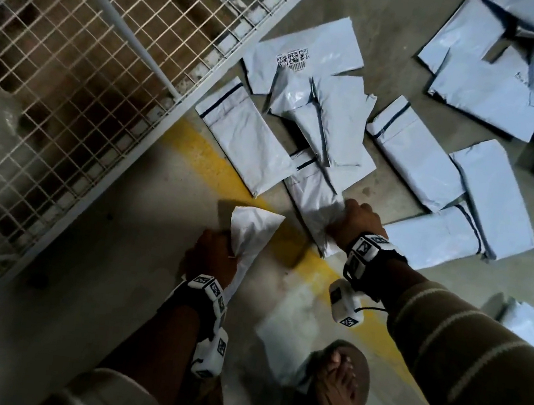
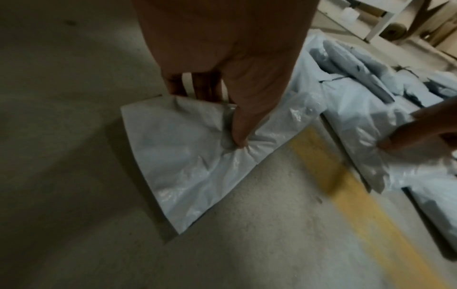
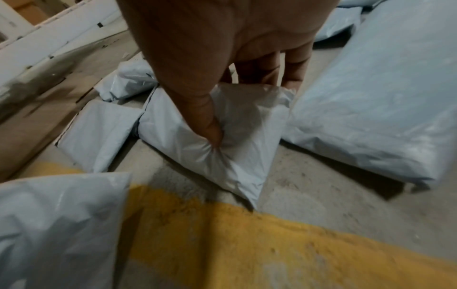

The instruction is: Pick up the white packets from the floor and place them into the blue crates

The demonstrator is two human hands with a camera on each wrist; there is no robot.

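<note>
My left hand (image 1: 215,250) pinches a crumpled white packet (image 1: 251,234) just above the concrete floor; in the left wrist view the thumb (image 2: 238,125) presses into that packet (image 2: 188,156) with the fingers behind it. My right hand (image 1: 356,222) grips the near end of another white packet (image 1: 314,195) lying by the yellow line; in the right wrist view the thumb (image 3: 210,125) digs into this packet (image 3: 237,140). Several more white packets (image 1: 415,150) lie scattered on the floor beyond both hands. No blue crate is in view.
A white wire-mesh cage (image 1: 85,52) stands at the left, its frame running diagonally. A yellow painted line (image 1: 216,161) crosses the floor under my hands. My sandalled foot (image 1: 341,389) is at the bottom, by a further packet (image 1: 292,338). A heap of packets (image 1: 514,65) fills the upper right.
</note>
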